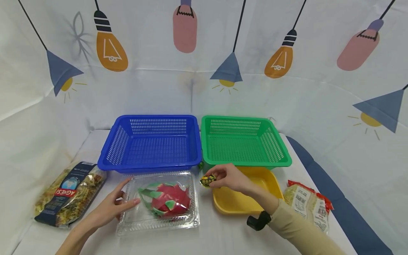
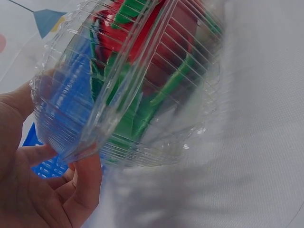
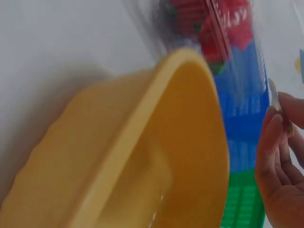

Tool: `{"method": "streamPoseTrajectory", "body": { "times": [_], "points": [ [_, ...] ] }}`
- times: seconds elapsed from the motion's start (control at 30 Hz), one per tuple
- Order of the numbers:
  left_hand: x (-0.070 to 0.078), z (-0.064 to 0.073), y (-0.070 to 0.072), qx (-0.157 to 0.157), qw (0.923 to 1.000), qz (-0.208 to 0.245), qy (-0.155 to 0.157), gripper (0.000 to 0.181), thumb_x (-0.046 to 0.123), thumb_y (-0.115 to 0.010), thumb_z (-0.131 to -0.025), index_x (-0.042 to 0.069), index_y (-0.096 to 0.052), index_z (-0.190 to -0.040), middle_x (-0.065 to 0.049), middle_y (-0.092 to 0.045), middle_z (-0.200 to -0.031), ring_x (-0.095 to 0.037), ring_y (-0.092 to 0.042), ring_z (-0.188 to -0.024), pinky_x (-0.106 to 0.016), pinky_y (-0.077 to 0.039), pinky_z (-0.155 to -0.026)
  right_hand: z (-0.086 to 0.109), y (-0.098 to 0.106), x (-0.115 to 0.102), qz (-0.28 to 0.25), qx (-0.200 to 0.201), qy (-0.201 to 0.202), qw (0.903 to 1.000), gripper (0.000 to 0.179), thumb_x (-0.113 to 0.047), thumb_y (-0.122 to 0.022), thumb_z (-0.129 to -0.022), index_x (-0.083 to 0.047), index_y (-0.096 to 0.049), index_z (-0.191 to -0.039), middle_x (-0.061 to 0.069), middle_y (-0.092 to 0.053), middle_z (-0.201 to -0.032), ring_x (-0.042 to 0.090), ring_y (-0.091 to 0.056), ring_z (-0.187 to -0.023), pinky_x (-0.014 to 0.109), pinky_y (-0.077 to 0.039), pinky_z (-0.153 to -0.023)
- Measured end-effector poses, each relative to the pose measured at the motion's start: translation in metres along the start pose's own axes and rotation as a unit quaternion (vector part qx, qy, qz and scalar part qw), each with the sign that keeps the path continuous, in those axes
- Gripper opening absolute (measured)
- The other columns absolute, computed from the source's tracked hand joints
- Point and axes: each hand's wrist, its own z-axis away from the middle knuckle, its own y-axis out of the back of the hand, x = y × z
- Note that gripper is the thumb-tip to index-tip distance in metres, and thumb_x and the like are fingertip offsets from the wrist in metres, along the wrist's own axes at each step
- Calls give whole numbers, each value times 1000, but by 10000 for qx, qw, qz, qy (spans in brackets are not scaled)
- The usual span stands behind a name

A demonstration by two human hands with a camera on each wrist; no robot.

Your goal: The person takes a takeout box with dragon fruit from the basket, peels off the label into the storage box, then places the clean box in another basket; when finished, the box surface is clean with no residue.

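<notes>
A clear plastic clamshell box (image 1: 132,219) with a red and green dragon fruit (image 1: 172,199) inside sits at the front middle. My left hand (image 1: 109,205) grips the box by its left side, thumb on the lid; the left wrist view shows the fingers (image 2: 88,183) bent against its rim. To the right of the box, my right hand (image 1: 231,178) pinches a round black and yellow sticker (image 1: 207,181) between thumb and fingers, above the left edge of a yellow basin (image 1: 236,203). In the right wrist view the sticker (image 3: 274,95) is seen nearly edge-on.
Behind the box stands a blue basket (image 1: 149,166), with a green basket (image 1: 248,163) beside it. A bag of pasta (image 1: 70,194) lies on the left. Right of the basin rests a bag with a red edge (image 1: 307,205). Something small and green (image 1: 201,165) shows between the baskets.
</notes>
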Motion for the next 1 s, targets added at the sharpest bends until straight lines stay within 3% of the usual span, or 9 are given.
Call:
{"method": "streamPoseTrajectory", "body": {
  "times": [0.23,0.37,0.53,0.73,1.0],
  "points": [
    [1,0,0,-32,10000,14,1,89,26,-68,-96,13,-8,-161,-6,-39,-90,-7,-45,-54,-31,-51,-48,6,30,18,139,-408,-272,9987,30,-9,-78,-86,-5,-72,-115,9,-68,-85,20,-62,-72,34,-58,-66],
    [2,1,0,-56,10000,26,22,89,26,-68,-96,14,-8,-161,-6,-39,-90,-7,-46,-54,-31,-51,-48,7,42,24,340,-680,-362,9965,27,-7,-76,-87,-3,-72,-114,11,-62,-78,23,-62,-73,38,-59,-67],
    [2,1,0,-41,10000,5,23,89,26,-67,-96,14,-8,-161,-6,-39,-90,-7,-46,-55,-32,-52,-48,3,50,27,746,-1331,-294,9879,22,-5,-72,-89,-3,-73,-112,12,-67,-83,24,-63,-73,48,-59,-69],
    [1,2,1,-83,9999,67,44,89,25,-67,-97,15,-6,-161,-5,-38,-88,-7,-45,-52,-32,-52,-48,-9,50,34,1377,-2247,-294,9642,21,-1,-67,-91,-6,-73,-111,6,-65,-84,13,-55,-69,34,-53,-66],
    [1,2,1,-91,9999,38,46,89,26,-68,-96,15,-7,-161,-5,-38,-87,-8,-46,-52,-32,-52,-48,-21,47,51,1466,-2423,-550,9575,23,-1,-67,-91,-6,-70,-113,4,-64,-93,10,-53,-76,24,-49,-67]
  ]
}}
